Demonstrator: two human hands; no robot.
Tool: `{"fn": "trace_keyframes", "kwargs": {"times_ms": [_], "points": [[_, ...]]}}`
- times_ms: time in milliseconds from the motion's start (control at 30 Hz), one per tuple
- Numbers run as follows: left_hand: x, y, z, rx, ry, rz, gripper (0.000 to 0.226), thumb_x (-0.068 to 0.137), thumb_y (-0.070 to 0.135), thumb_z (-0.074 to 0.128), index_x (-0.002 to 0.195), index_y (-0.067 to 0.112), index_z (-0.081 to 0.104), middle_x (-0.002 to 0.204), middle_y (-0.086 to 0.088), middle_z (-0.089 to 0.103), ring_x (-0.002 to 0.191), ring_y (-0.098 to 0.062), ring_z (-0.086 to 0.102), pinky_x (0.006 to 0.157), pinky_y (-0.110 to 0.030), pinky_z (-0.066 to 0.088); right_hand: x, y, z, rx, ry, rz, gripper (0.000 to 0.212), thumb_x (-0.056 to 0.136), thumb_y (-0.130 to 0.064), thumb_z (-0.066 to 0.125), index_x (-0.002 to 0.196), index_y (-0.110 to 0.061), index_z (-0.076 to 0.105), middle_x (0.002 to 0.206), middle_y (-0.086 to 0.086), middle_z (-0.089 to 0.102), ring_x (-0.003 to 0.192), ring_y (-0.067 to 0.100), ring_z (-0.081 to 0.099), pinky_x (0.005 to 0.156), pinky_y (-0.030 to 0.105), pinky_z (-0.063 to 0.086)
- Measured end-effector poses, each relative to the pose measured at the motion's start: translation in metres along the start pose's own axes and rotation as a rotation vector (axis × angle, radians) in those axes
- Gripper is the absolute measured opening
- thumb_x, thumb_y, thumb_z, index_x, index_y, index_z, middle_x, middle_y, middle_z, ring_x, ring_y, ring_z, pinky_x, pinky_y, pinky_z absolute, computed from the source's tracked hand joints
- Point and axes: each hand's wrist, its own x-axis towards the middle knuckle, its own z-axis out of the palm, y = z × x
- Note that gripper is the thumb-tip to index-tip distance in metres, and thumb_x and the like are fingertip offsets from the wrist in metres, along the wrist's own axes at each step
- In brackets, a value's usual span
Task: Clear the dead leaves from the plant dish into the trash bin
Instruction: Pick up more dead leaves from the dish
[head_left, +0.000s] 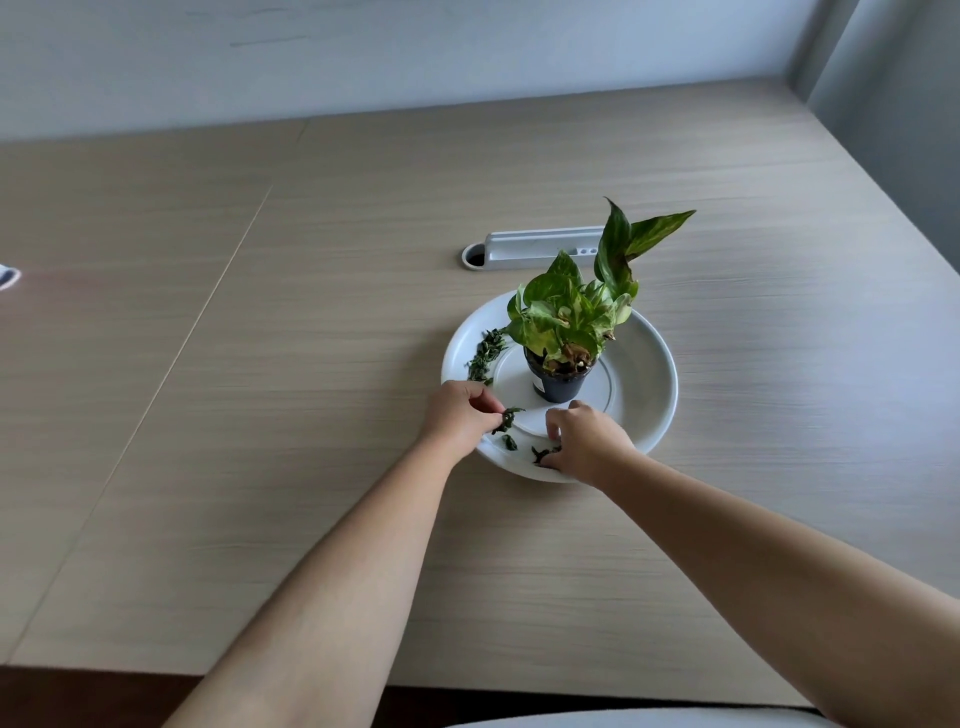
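I see my left hand (460, 410) pinching a dark dead leaf (506, 420) above the white dish (657, 374) on the desk (260, 415). My right hand (587, 439) closes on more leaves (543, 454) at the near rim, beside the potted plant (563, 332).

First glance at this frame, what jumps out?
The green potted plant in its dark pot, standing in the middle of a white dish on the pale wood table, right of centre. Next, both bare arms reaching in from below: the left hand pinches a dark dead leaf at the dish's near rim, and the right hand gathers more beside it. A strip of dead leaves lies along the dish's left rim.
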Motion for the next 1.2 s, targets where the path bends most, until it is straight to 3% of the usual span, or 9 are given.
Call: {"fn": "trace_keyframes", "kwargs": {"times_ms": [100, 233, 333, 433, 533, 633, 767, 967, 1200], "points": [[0.000, -0.003, -0.002, -0.026, -0.011, -0.016, 0.010, 0.074, -0.001, 0.071, 0.073, 0.008, 0.073, 0.064, 0.006, 0.063, 0.060, -0.007, 0.059, 0.068, -0.026, 0.057, 0.004, 0.001, 0.002, 0.053, 0.022, -0.025, 0.013, 0.076, -0.005, 0.063, 0.087, -0.010, 0.065, 0.102, 0.012, 0.057, 0.079, 0.029, 0.057, 0.063, 0.030, 0.047], [-0.001, -0.007, -0.001, -0.069, -0.020, -0.023, 0.021, 0.072, -0.002, 0.072, 0.064, 0.017, 0.069, 0.065, 0.003, 0.065, 0.064, -0.014, 0.061, 0.074, -0.035, 0.059, 0.005, 0.010, 0.001, 0.192, 0.011, 0.028, 0.023, 0.074, 0.004, 0.056, 0.080, -0.010, 0.073, 0.089, 0.011, 0.068, 0.077, 0.026, 0.063, 0.062, 0.027, 0.051], [-0.001, -0.006, -0.001, -0.123, -0.039, -0.047, 0.023, 0.073, -0.003, 0.071, 0.062, 0.018, 0.067, 0.068, -0.001, 0.065, 0.060, -0.012, 0.060, 0.065, -0.030, 0.057, 0.006, 0.019, -0.011, 0.461, 0.009, 0.158, 0.015, 0.073, 0.002, 0.066, 0.074, -0.011, 0.074, 0.073, 0.005, 0.068, 0.063, 0.016, 0.061, 0.053, 0.017, 0.050], [-0.001, -0.004, -0.001, -0.173, -0.054, -0.061, 0.023, 0.074, -0.002, 0.071, 0.064, 0.018, 0.066, 0.069, 0.000, 0.066, 0.058, -0.008, 0.060, 0.049, -0.017, 0.049, 0.001, 0.032, -0.028, 0.853, 0.045, 0.261, 0.018, 0.072, 0.005, 0.071, 0.066, -0.012, 0.071, 0.070, 0.007, 0.070, 0.062, 0.014, 0.066, 0.063, 0.015, 0.059], [0.000, -0.002, 0.002, -0.205, -0.085, -0.075, 0.024, 0.074, -0.001, 0.071, 0.063, 0.019, 0.065, 0.071, -0.001, 0.067, 0.067, -0.014, 0.064, 0.052, -0.019, 0.048, -0.009, 0.043, -0.036, 1.032, 0.084, 0.302, 0.017, 0.074, 0.009, 0.069, 0.069, -0.007, 0.070, 0.073, 0.010, 0.068, 0.064, 0.016, 0.066, 0.060, 0.013, 0.058], [-0.002, 0.005, 0.011, -0.176, -0.137, -0.040, 0.024, 0.075, -0.001, 0.071, 0.063, 0.019, 0.066, 0.067, 0.002, 0.066, 0.066, -0.012, 0.063, 0.061, -0.019, 0.049, -0.021, 0.051, -0.037, 1.109, 0.131, 0.325, 0.016, 0.074, 0.011, 0.069, 0.069, -0.004, 0.070, 0.071, 0.010, 0.067, 0.062, 0.014, 0.064, 0.055, 0.011, 0.057], [-0.014, 0.024, 0.033, -0.143, -0.212, 0.015, 0.023, 0.076, -0.001, 0.071, 0.063, 0.018, 0.066, 0.065, 0.004, 0.065, 0.061, -0.007, 0.061, 0.059, -0.016, 0.051, -0.040, 0.070, -0.043, 1.168, 0.204, 0.325, 0.016, 0.072, 0.012, 0.071, 0.067, -0.004, 0.069, 0.068, 0.010, 0.066, 0.060, 0.015, 0.064, 0.058, 0.013, 0.058], [-0.058, 0.086, 0.103, -0.139, -0.372, 0.144, 0.029, 0.069, -0.004, 0.073, 0.054, 0.020, 0.066, 0.060, -0.002, 0.066, 0.062, -0.016, 0.062, 0.079, -0.035, 0.059, -0.113, 0.146, -0.059, 1.198, 0.347, 0.338, 0.021, 0.073, 0.015, 0.067, 0.064, -0.004, 0.067, 0.065, 0.012, 0.064, 0.055, 0.015, 0.062, 0.054, 0.013, 0.057], [-0.163, 0.191, 0.257, -0.007, -0.606, 0.315, 0.021, 0.067, -0.001, 0.070, 0.056, 0.017, 0.068, 0.064, -0.006, 0.069, 0.060, -0.016, 0.061, 0.067, -0.027, 0.053, -0.299, 0.305, -0.054, 1.265, 0.595, 0.579, 0.022, 0.075, 0.015, 0.065, 0.063, -0.004, 0.066, 0.065, 0.011, 0.065, 0.050, 0.011, 0.063, 0.053, 0.013, 0.057]]}}
